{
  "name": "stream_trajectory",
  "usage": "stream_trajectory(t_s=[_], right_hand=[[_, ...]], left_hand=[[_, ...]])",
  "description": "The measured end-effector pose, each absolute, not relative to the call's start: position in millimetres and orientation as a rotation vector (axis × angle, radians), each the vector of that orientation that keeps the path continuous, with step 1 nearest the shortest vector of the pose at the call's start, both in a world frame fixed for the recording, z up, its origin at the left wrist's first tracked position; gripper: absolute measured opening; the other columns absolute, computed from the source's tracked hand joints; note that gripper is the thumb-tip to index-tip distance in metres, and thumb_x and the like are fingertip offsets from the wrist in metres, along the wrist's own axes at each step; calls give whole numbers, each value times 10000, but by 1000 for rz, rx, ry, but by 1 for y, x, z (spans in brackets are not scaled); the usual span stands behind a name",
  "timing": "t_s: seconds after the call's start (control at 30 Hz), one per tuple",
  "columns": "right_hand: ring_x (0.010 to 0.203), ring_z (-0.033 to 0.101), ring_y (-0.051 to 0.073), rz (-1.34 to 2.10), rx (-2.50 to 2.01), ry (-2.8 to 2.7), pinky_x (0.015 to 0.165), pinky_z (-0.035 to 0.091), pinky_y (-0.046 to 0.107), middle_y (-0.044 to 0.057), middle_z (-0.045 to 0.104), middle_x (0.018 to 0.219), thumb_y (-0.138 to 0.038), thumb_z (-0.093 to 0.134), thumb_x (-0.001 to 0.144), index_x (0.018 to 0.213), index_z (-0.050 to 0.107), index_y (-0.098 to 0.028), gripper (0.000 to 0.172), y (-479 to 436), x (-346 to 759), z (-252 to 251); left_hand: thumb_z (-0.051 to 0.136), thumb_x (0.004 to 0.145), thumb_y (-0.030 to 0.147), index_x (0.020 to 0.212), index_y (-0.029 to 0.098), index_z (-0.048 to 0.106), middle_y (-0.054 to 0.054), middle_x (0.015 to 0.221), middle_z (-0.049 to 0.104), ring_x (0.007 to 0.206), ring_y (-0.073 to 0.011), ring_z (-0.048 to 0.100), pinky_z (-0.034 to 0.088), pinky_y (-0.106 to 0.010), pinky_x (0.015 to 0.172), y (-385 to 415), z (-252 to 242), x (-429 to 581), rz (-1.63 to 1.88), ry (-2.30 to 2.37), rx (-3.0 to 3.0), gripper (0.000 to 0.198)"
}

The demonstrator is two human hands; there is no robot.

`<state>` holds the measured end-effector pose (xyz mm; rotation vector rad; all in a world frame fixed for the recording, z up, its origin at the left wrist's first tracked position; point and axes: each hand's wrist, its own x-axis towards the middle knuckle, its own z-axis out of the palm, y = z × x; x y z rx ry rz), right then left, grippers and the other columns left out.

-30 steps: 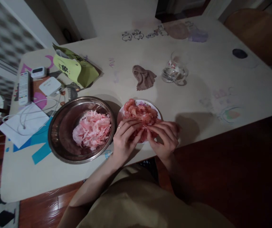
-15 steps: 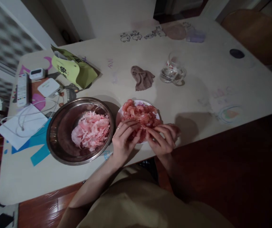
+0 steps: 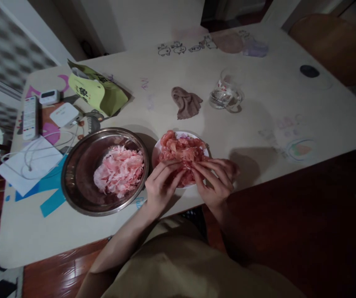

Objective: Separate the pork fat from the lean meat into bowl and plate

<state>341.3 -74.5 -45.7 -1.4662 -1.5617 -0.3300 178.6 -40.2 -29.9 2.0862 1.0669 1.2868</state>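
Where the two hands meet just below the middle of the frame, the left hand (image 3: 161, 186) and right hand (image 3: 216, 182) pinch with narrowed fingertips at the near side of a heap of pink fruit pieces (image 3: 182, 151); which single piece they grip cannot be told. That heap fills a small white plate (image 3: 157, 147) lying just above the fingers, close to the table's (image 3: 171, 70) near edge. Touching or nearly touching the plate on the left sits a steel bowl (image 3: 78, 165) of paler pink peelings (image 3: 118, 169). Bare tabletop opens to the right of the right hand and above the plate, up to a crumpled brown cloth (image 3: 186, 102) and a glass mug (image 3: 226, 93).
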Motion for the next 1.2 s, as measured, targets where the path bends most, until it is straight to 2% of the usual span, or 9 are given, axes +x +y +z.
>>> stream_trajectory(t_s=[0.23, 0.37, 0.47, 0.6, 0.9, 1.2], right_hand=[[948, 705, 167, -499, -1481, -1716, 1022, 401, 391, -58, 808, 937, -203, 770, 879, 1026, 756, -294, 173, -80, 340, -42], [987, 704, 166, -562, -1467, -1753, 999, 406, 371, -55, 807, 970, -202, 748, 891, 1067, 742, -280, 193, -78, 342, -48], [998, 708, 162, -579, -1449, -1771, 992, 407, 368, -57, 807, 960, -215, 725, 910, 1032, 739, -270, 134, -77, 344, -51], [962, 718, 162, -592, -1453, -1788, 999, 398, 381, -50, 807, 926, -225, 710, 921, 977, 737, -262, 71, -76, 344, -51], [873, 722, 157, -559, -1460, -1763, 1039, 378, 406, -53, 801, 861, -182, 697, 897, 874, 708, -246, 68, -77, 340, -52], [839, 717, 142, -526, -1453, -1729, 1069, 357, 403, -52, 797, 834, -186, 703, 896, 860, 699, -240, 65, -77, 337, -52]], left_hand=[[719, 897, 99, 1060, 180, 702, -50, 1021, 753, 958, -146, 715, 598, -276, 914, -41, -30, 179, 1281, 1045, 2084, 182], [703, 908, 96, 1068, 185, 700, -53, 1033, 752, 967, -148, 713, 600, -284, 922, -40, -30, 180, 1278, 1029, 2093, 183], [689, 921, 110, 1068, 190, 702, -55, 1035, 753, 968, -152, 714, 603, -293, 916, -40, -29, 182, 1272, 1034, 2112, 168], [695, 922, 131, 1089, 187, 704, -66, 1075, 752, 991, -160, 715, 598, -301, 922, -40, -29, 183, 1267, 1024, 2126, 176], [689, 918, 106, 1029, 184, 706, -54, 1027, 758, 971, -155, 707, 580, -300, 908, -39, -28, 188, 1270, 963, 2098, 137], [674, 929, 109, 1023, 195, 716, -54, 1016, 761, 986, -168, 713, 581, -325, 919, -40, -32, 187, 1271, 928, 2043, 135]])
